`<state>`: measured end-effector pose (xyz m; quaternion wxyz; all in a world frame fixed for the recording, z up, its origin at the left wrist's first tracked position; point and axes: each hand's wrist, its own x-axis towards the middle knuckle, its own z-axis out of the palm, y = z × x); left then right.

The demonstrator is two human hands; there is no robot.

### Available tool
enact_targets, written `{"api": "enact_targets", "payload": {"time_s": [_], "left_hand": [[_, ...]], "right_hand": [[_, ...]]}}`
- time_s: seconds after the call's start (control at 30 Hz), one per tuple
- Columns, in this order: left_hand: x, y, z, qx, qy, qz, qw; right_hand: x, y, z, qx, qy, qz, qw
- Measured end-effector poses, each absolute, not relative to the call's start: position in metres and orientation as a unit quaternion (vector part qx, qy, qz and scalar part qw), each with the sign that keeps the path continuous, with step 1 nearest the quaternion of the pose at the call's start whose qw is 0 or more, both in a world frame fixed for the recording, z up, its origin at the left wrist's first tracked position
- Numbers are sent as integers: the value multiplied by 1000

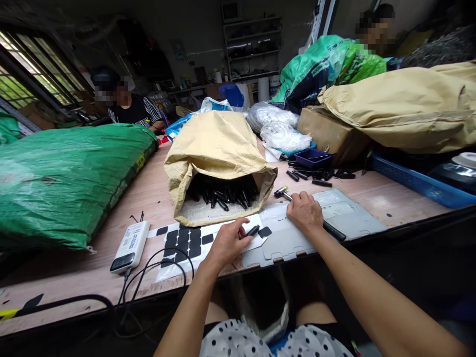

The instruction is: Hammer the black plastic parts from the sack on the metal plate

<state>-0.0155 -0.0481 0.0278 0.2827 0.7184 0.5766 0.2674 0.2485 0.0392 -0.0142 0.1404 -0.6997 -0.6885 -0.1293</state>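
Observation:
My right hand (pixel 305 210) is wrapped round a small hammer (pixel 333 231). The metal head of the hammer sticks out past my fingers, its black handle behind my palm. A short black rod-shaped piece (pixel 253 231) is pinched between the thumb and fingers of my left hand (pixel 227 244), just above a white sheet. That sheet carries rows of black rounded-square stickers (pixel 183 240), with a loose one at its right. Beneath my right hand lies a grey board (pixel 286 241). A beige sack (pixel 215 144) opens toward me, full of similar black pieces (pixel 223 191).
A white power bank (pixel 130 247) with black cables lies at left, beside a large green sack (pixel 70 178). More black pieces (pixel 322 182) lie near a blue tray (pixel 420 178) and a cardboard box (pixel 330 131). Two people sit beyond the table.

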Motion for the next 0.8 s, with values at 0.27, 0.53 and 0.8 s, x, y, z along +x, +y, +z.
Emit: {"api": "enact_targets", "payload": {"time_s": [0.27, 0.53, 0.8], "left_hand": [[11, -43, 7, 723, 593, 296, 194], [7, -43, 0, 712, 579, 317, 239], [5, -44, -2, 690, 573, 350, 269]], "right_hand": [[248, 37, -13, -705, -688, -117, 131], [262, 40, 16, -737, -658, 40, 146], [234, -58, 16, -560, -693, 190, 413]]}}
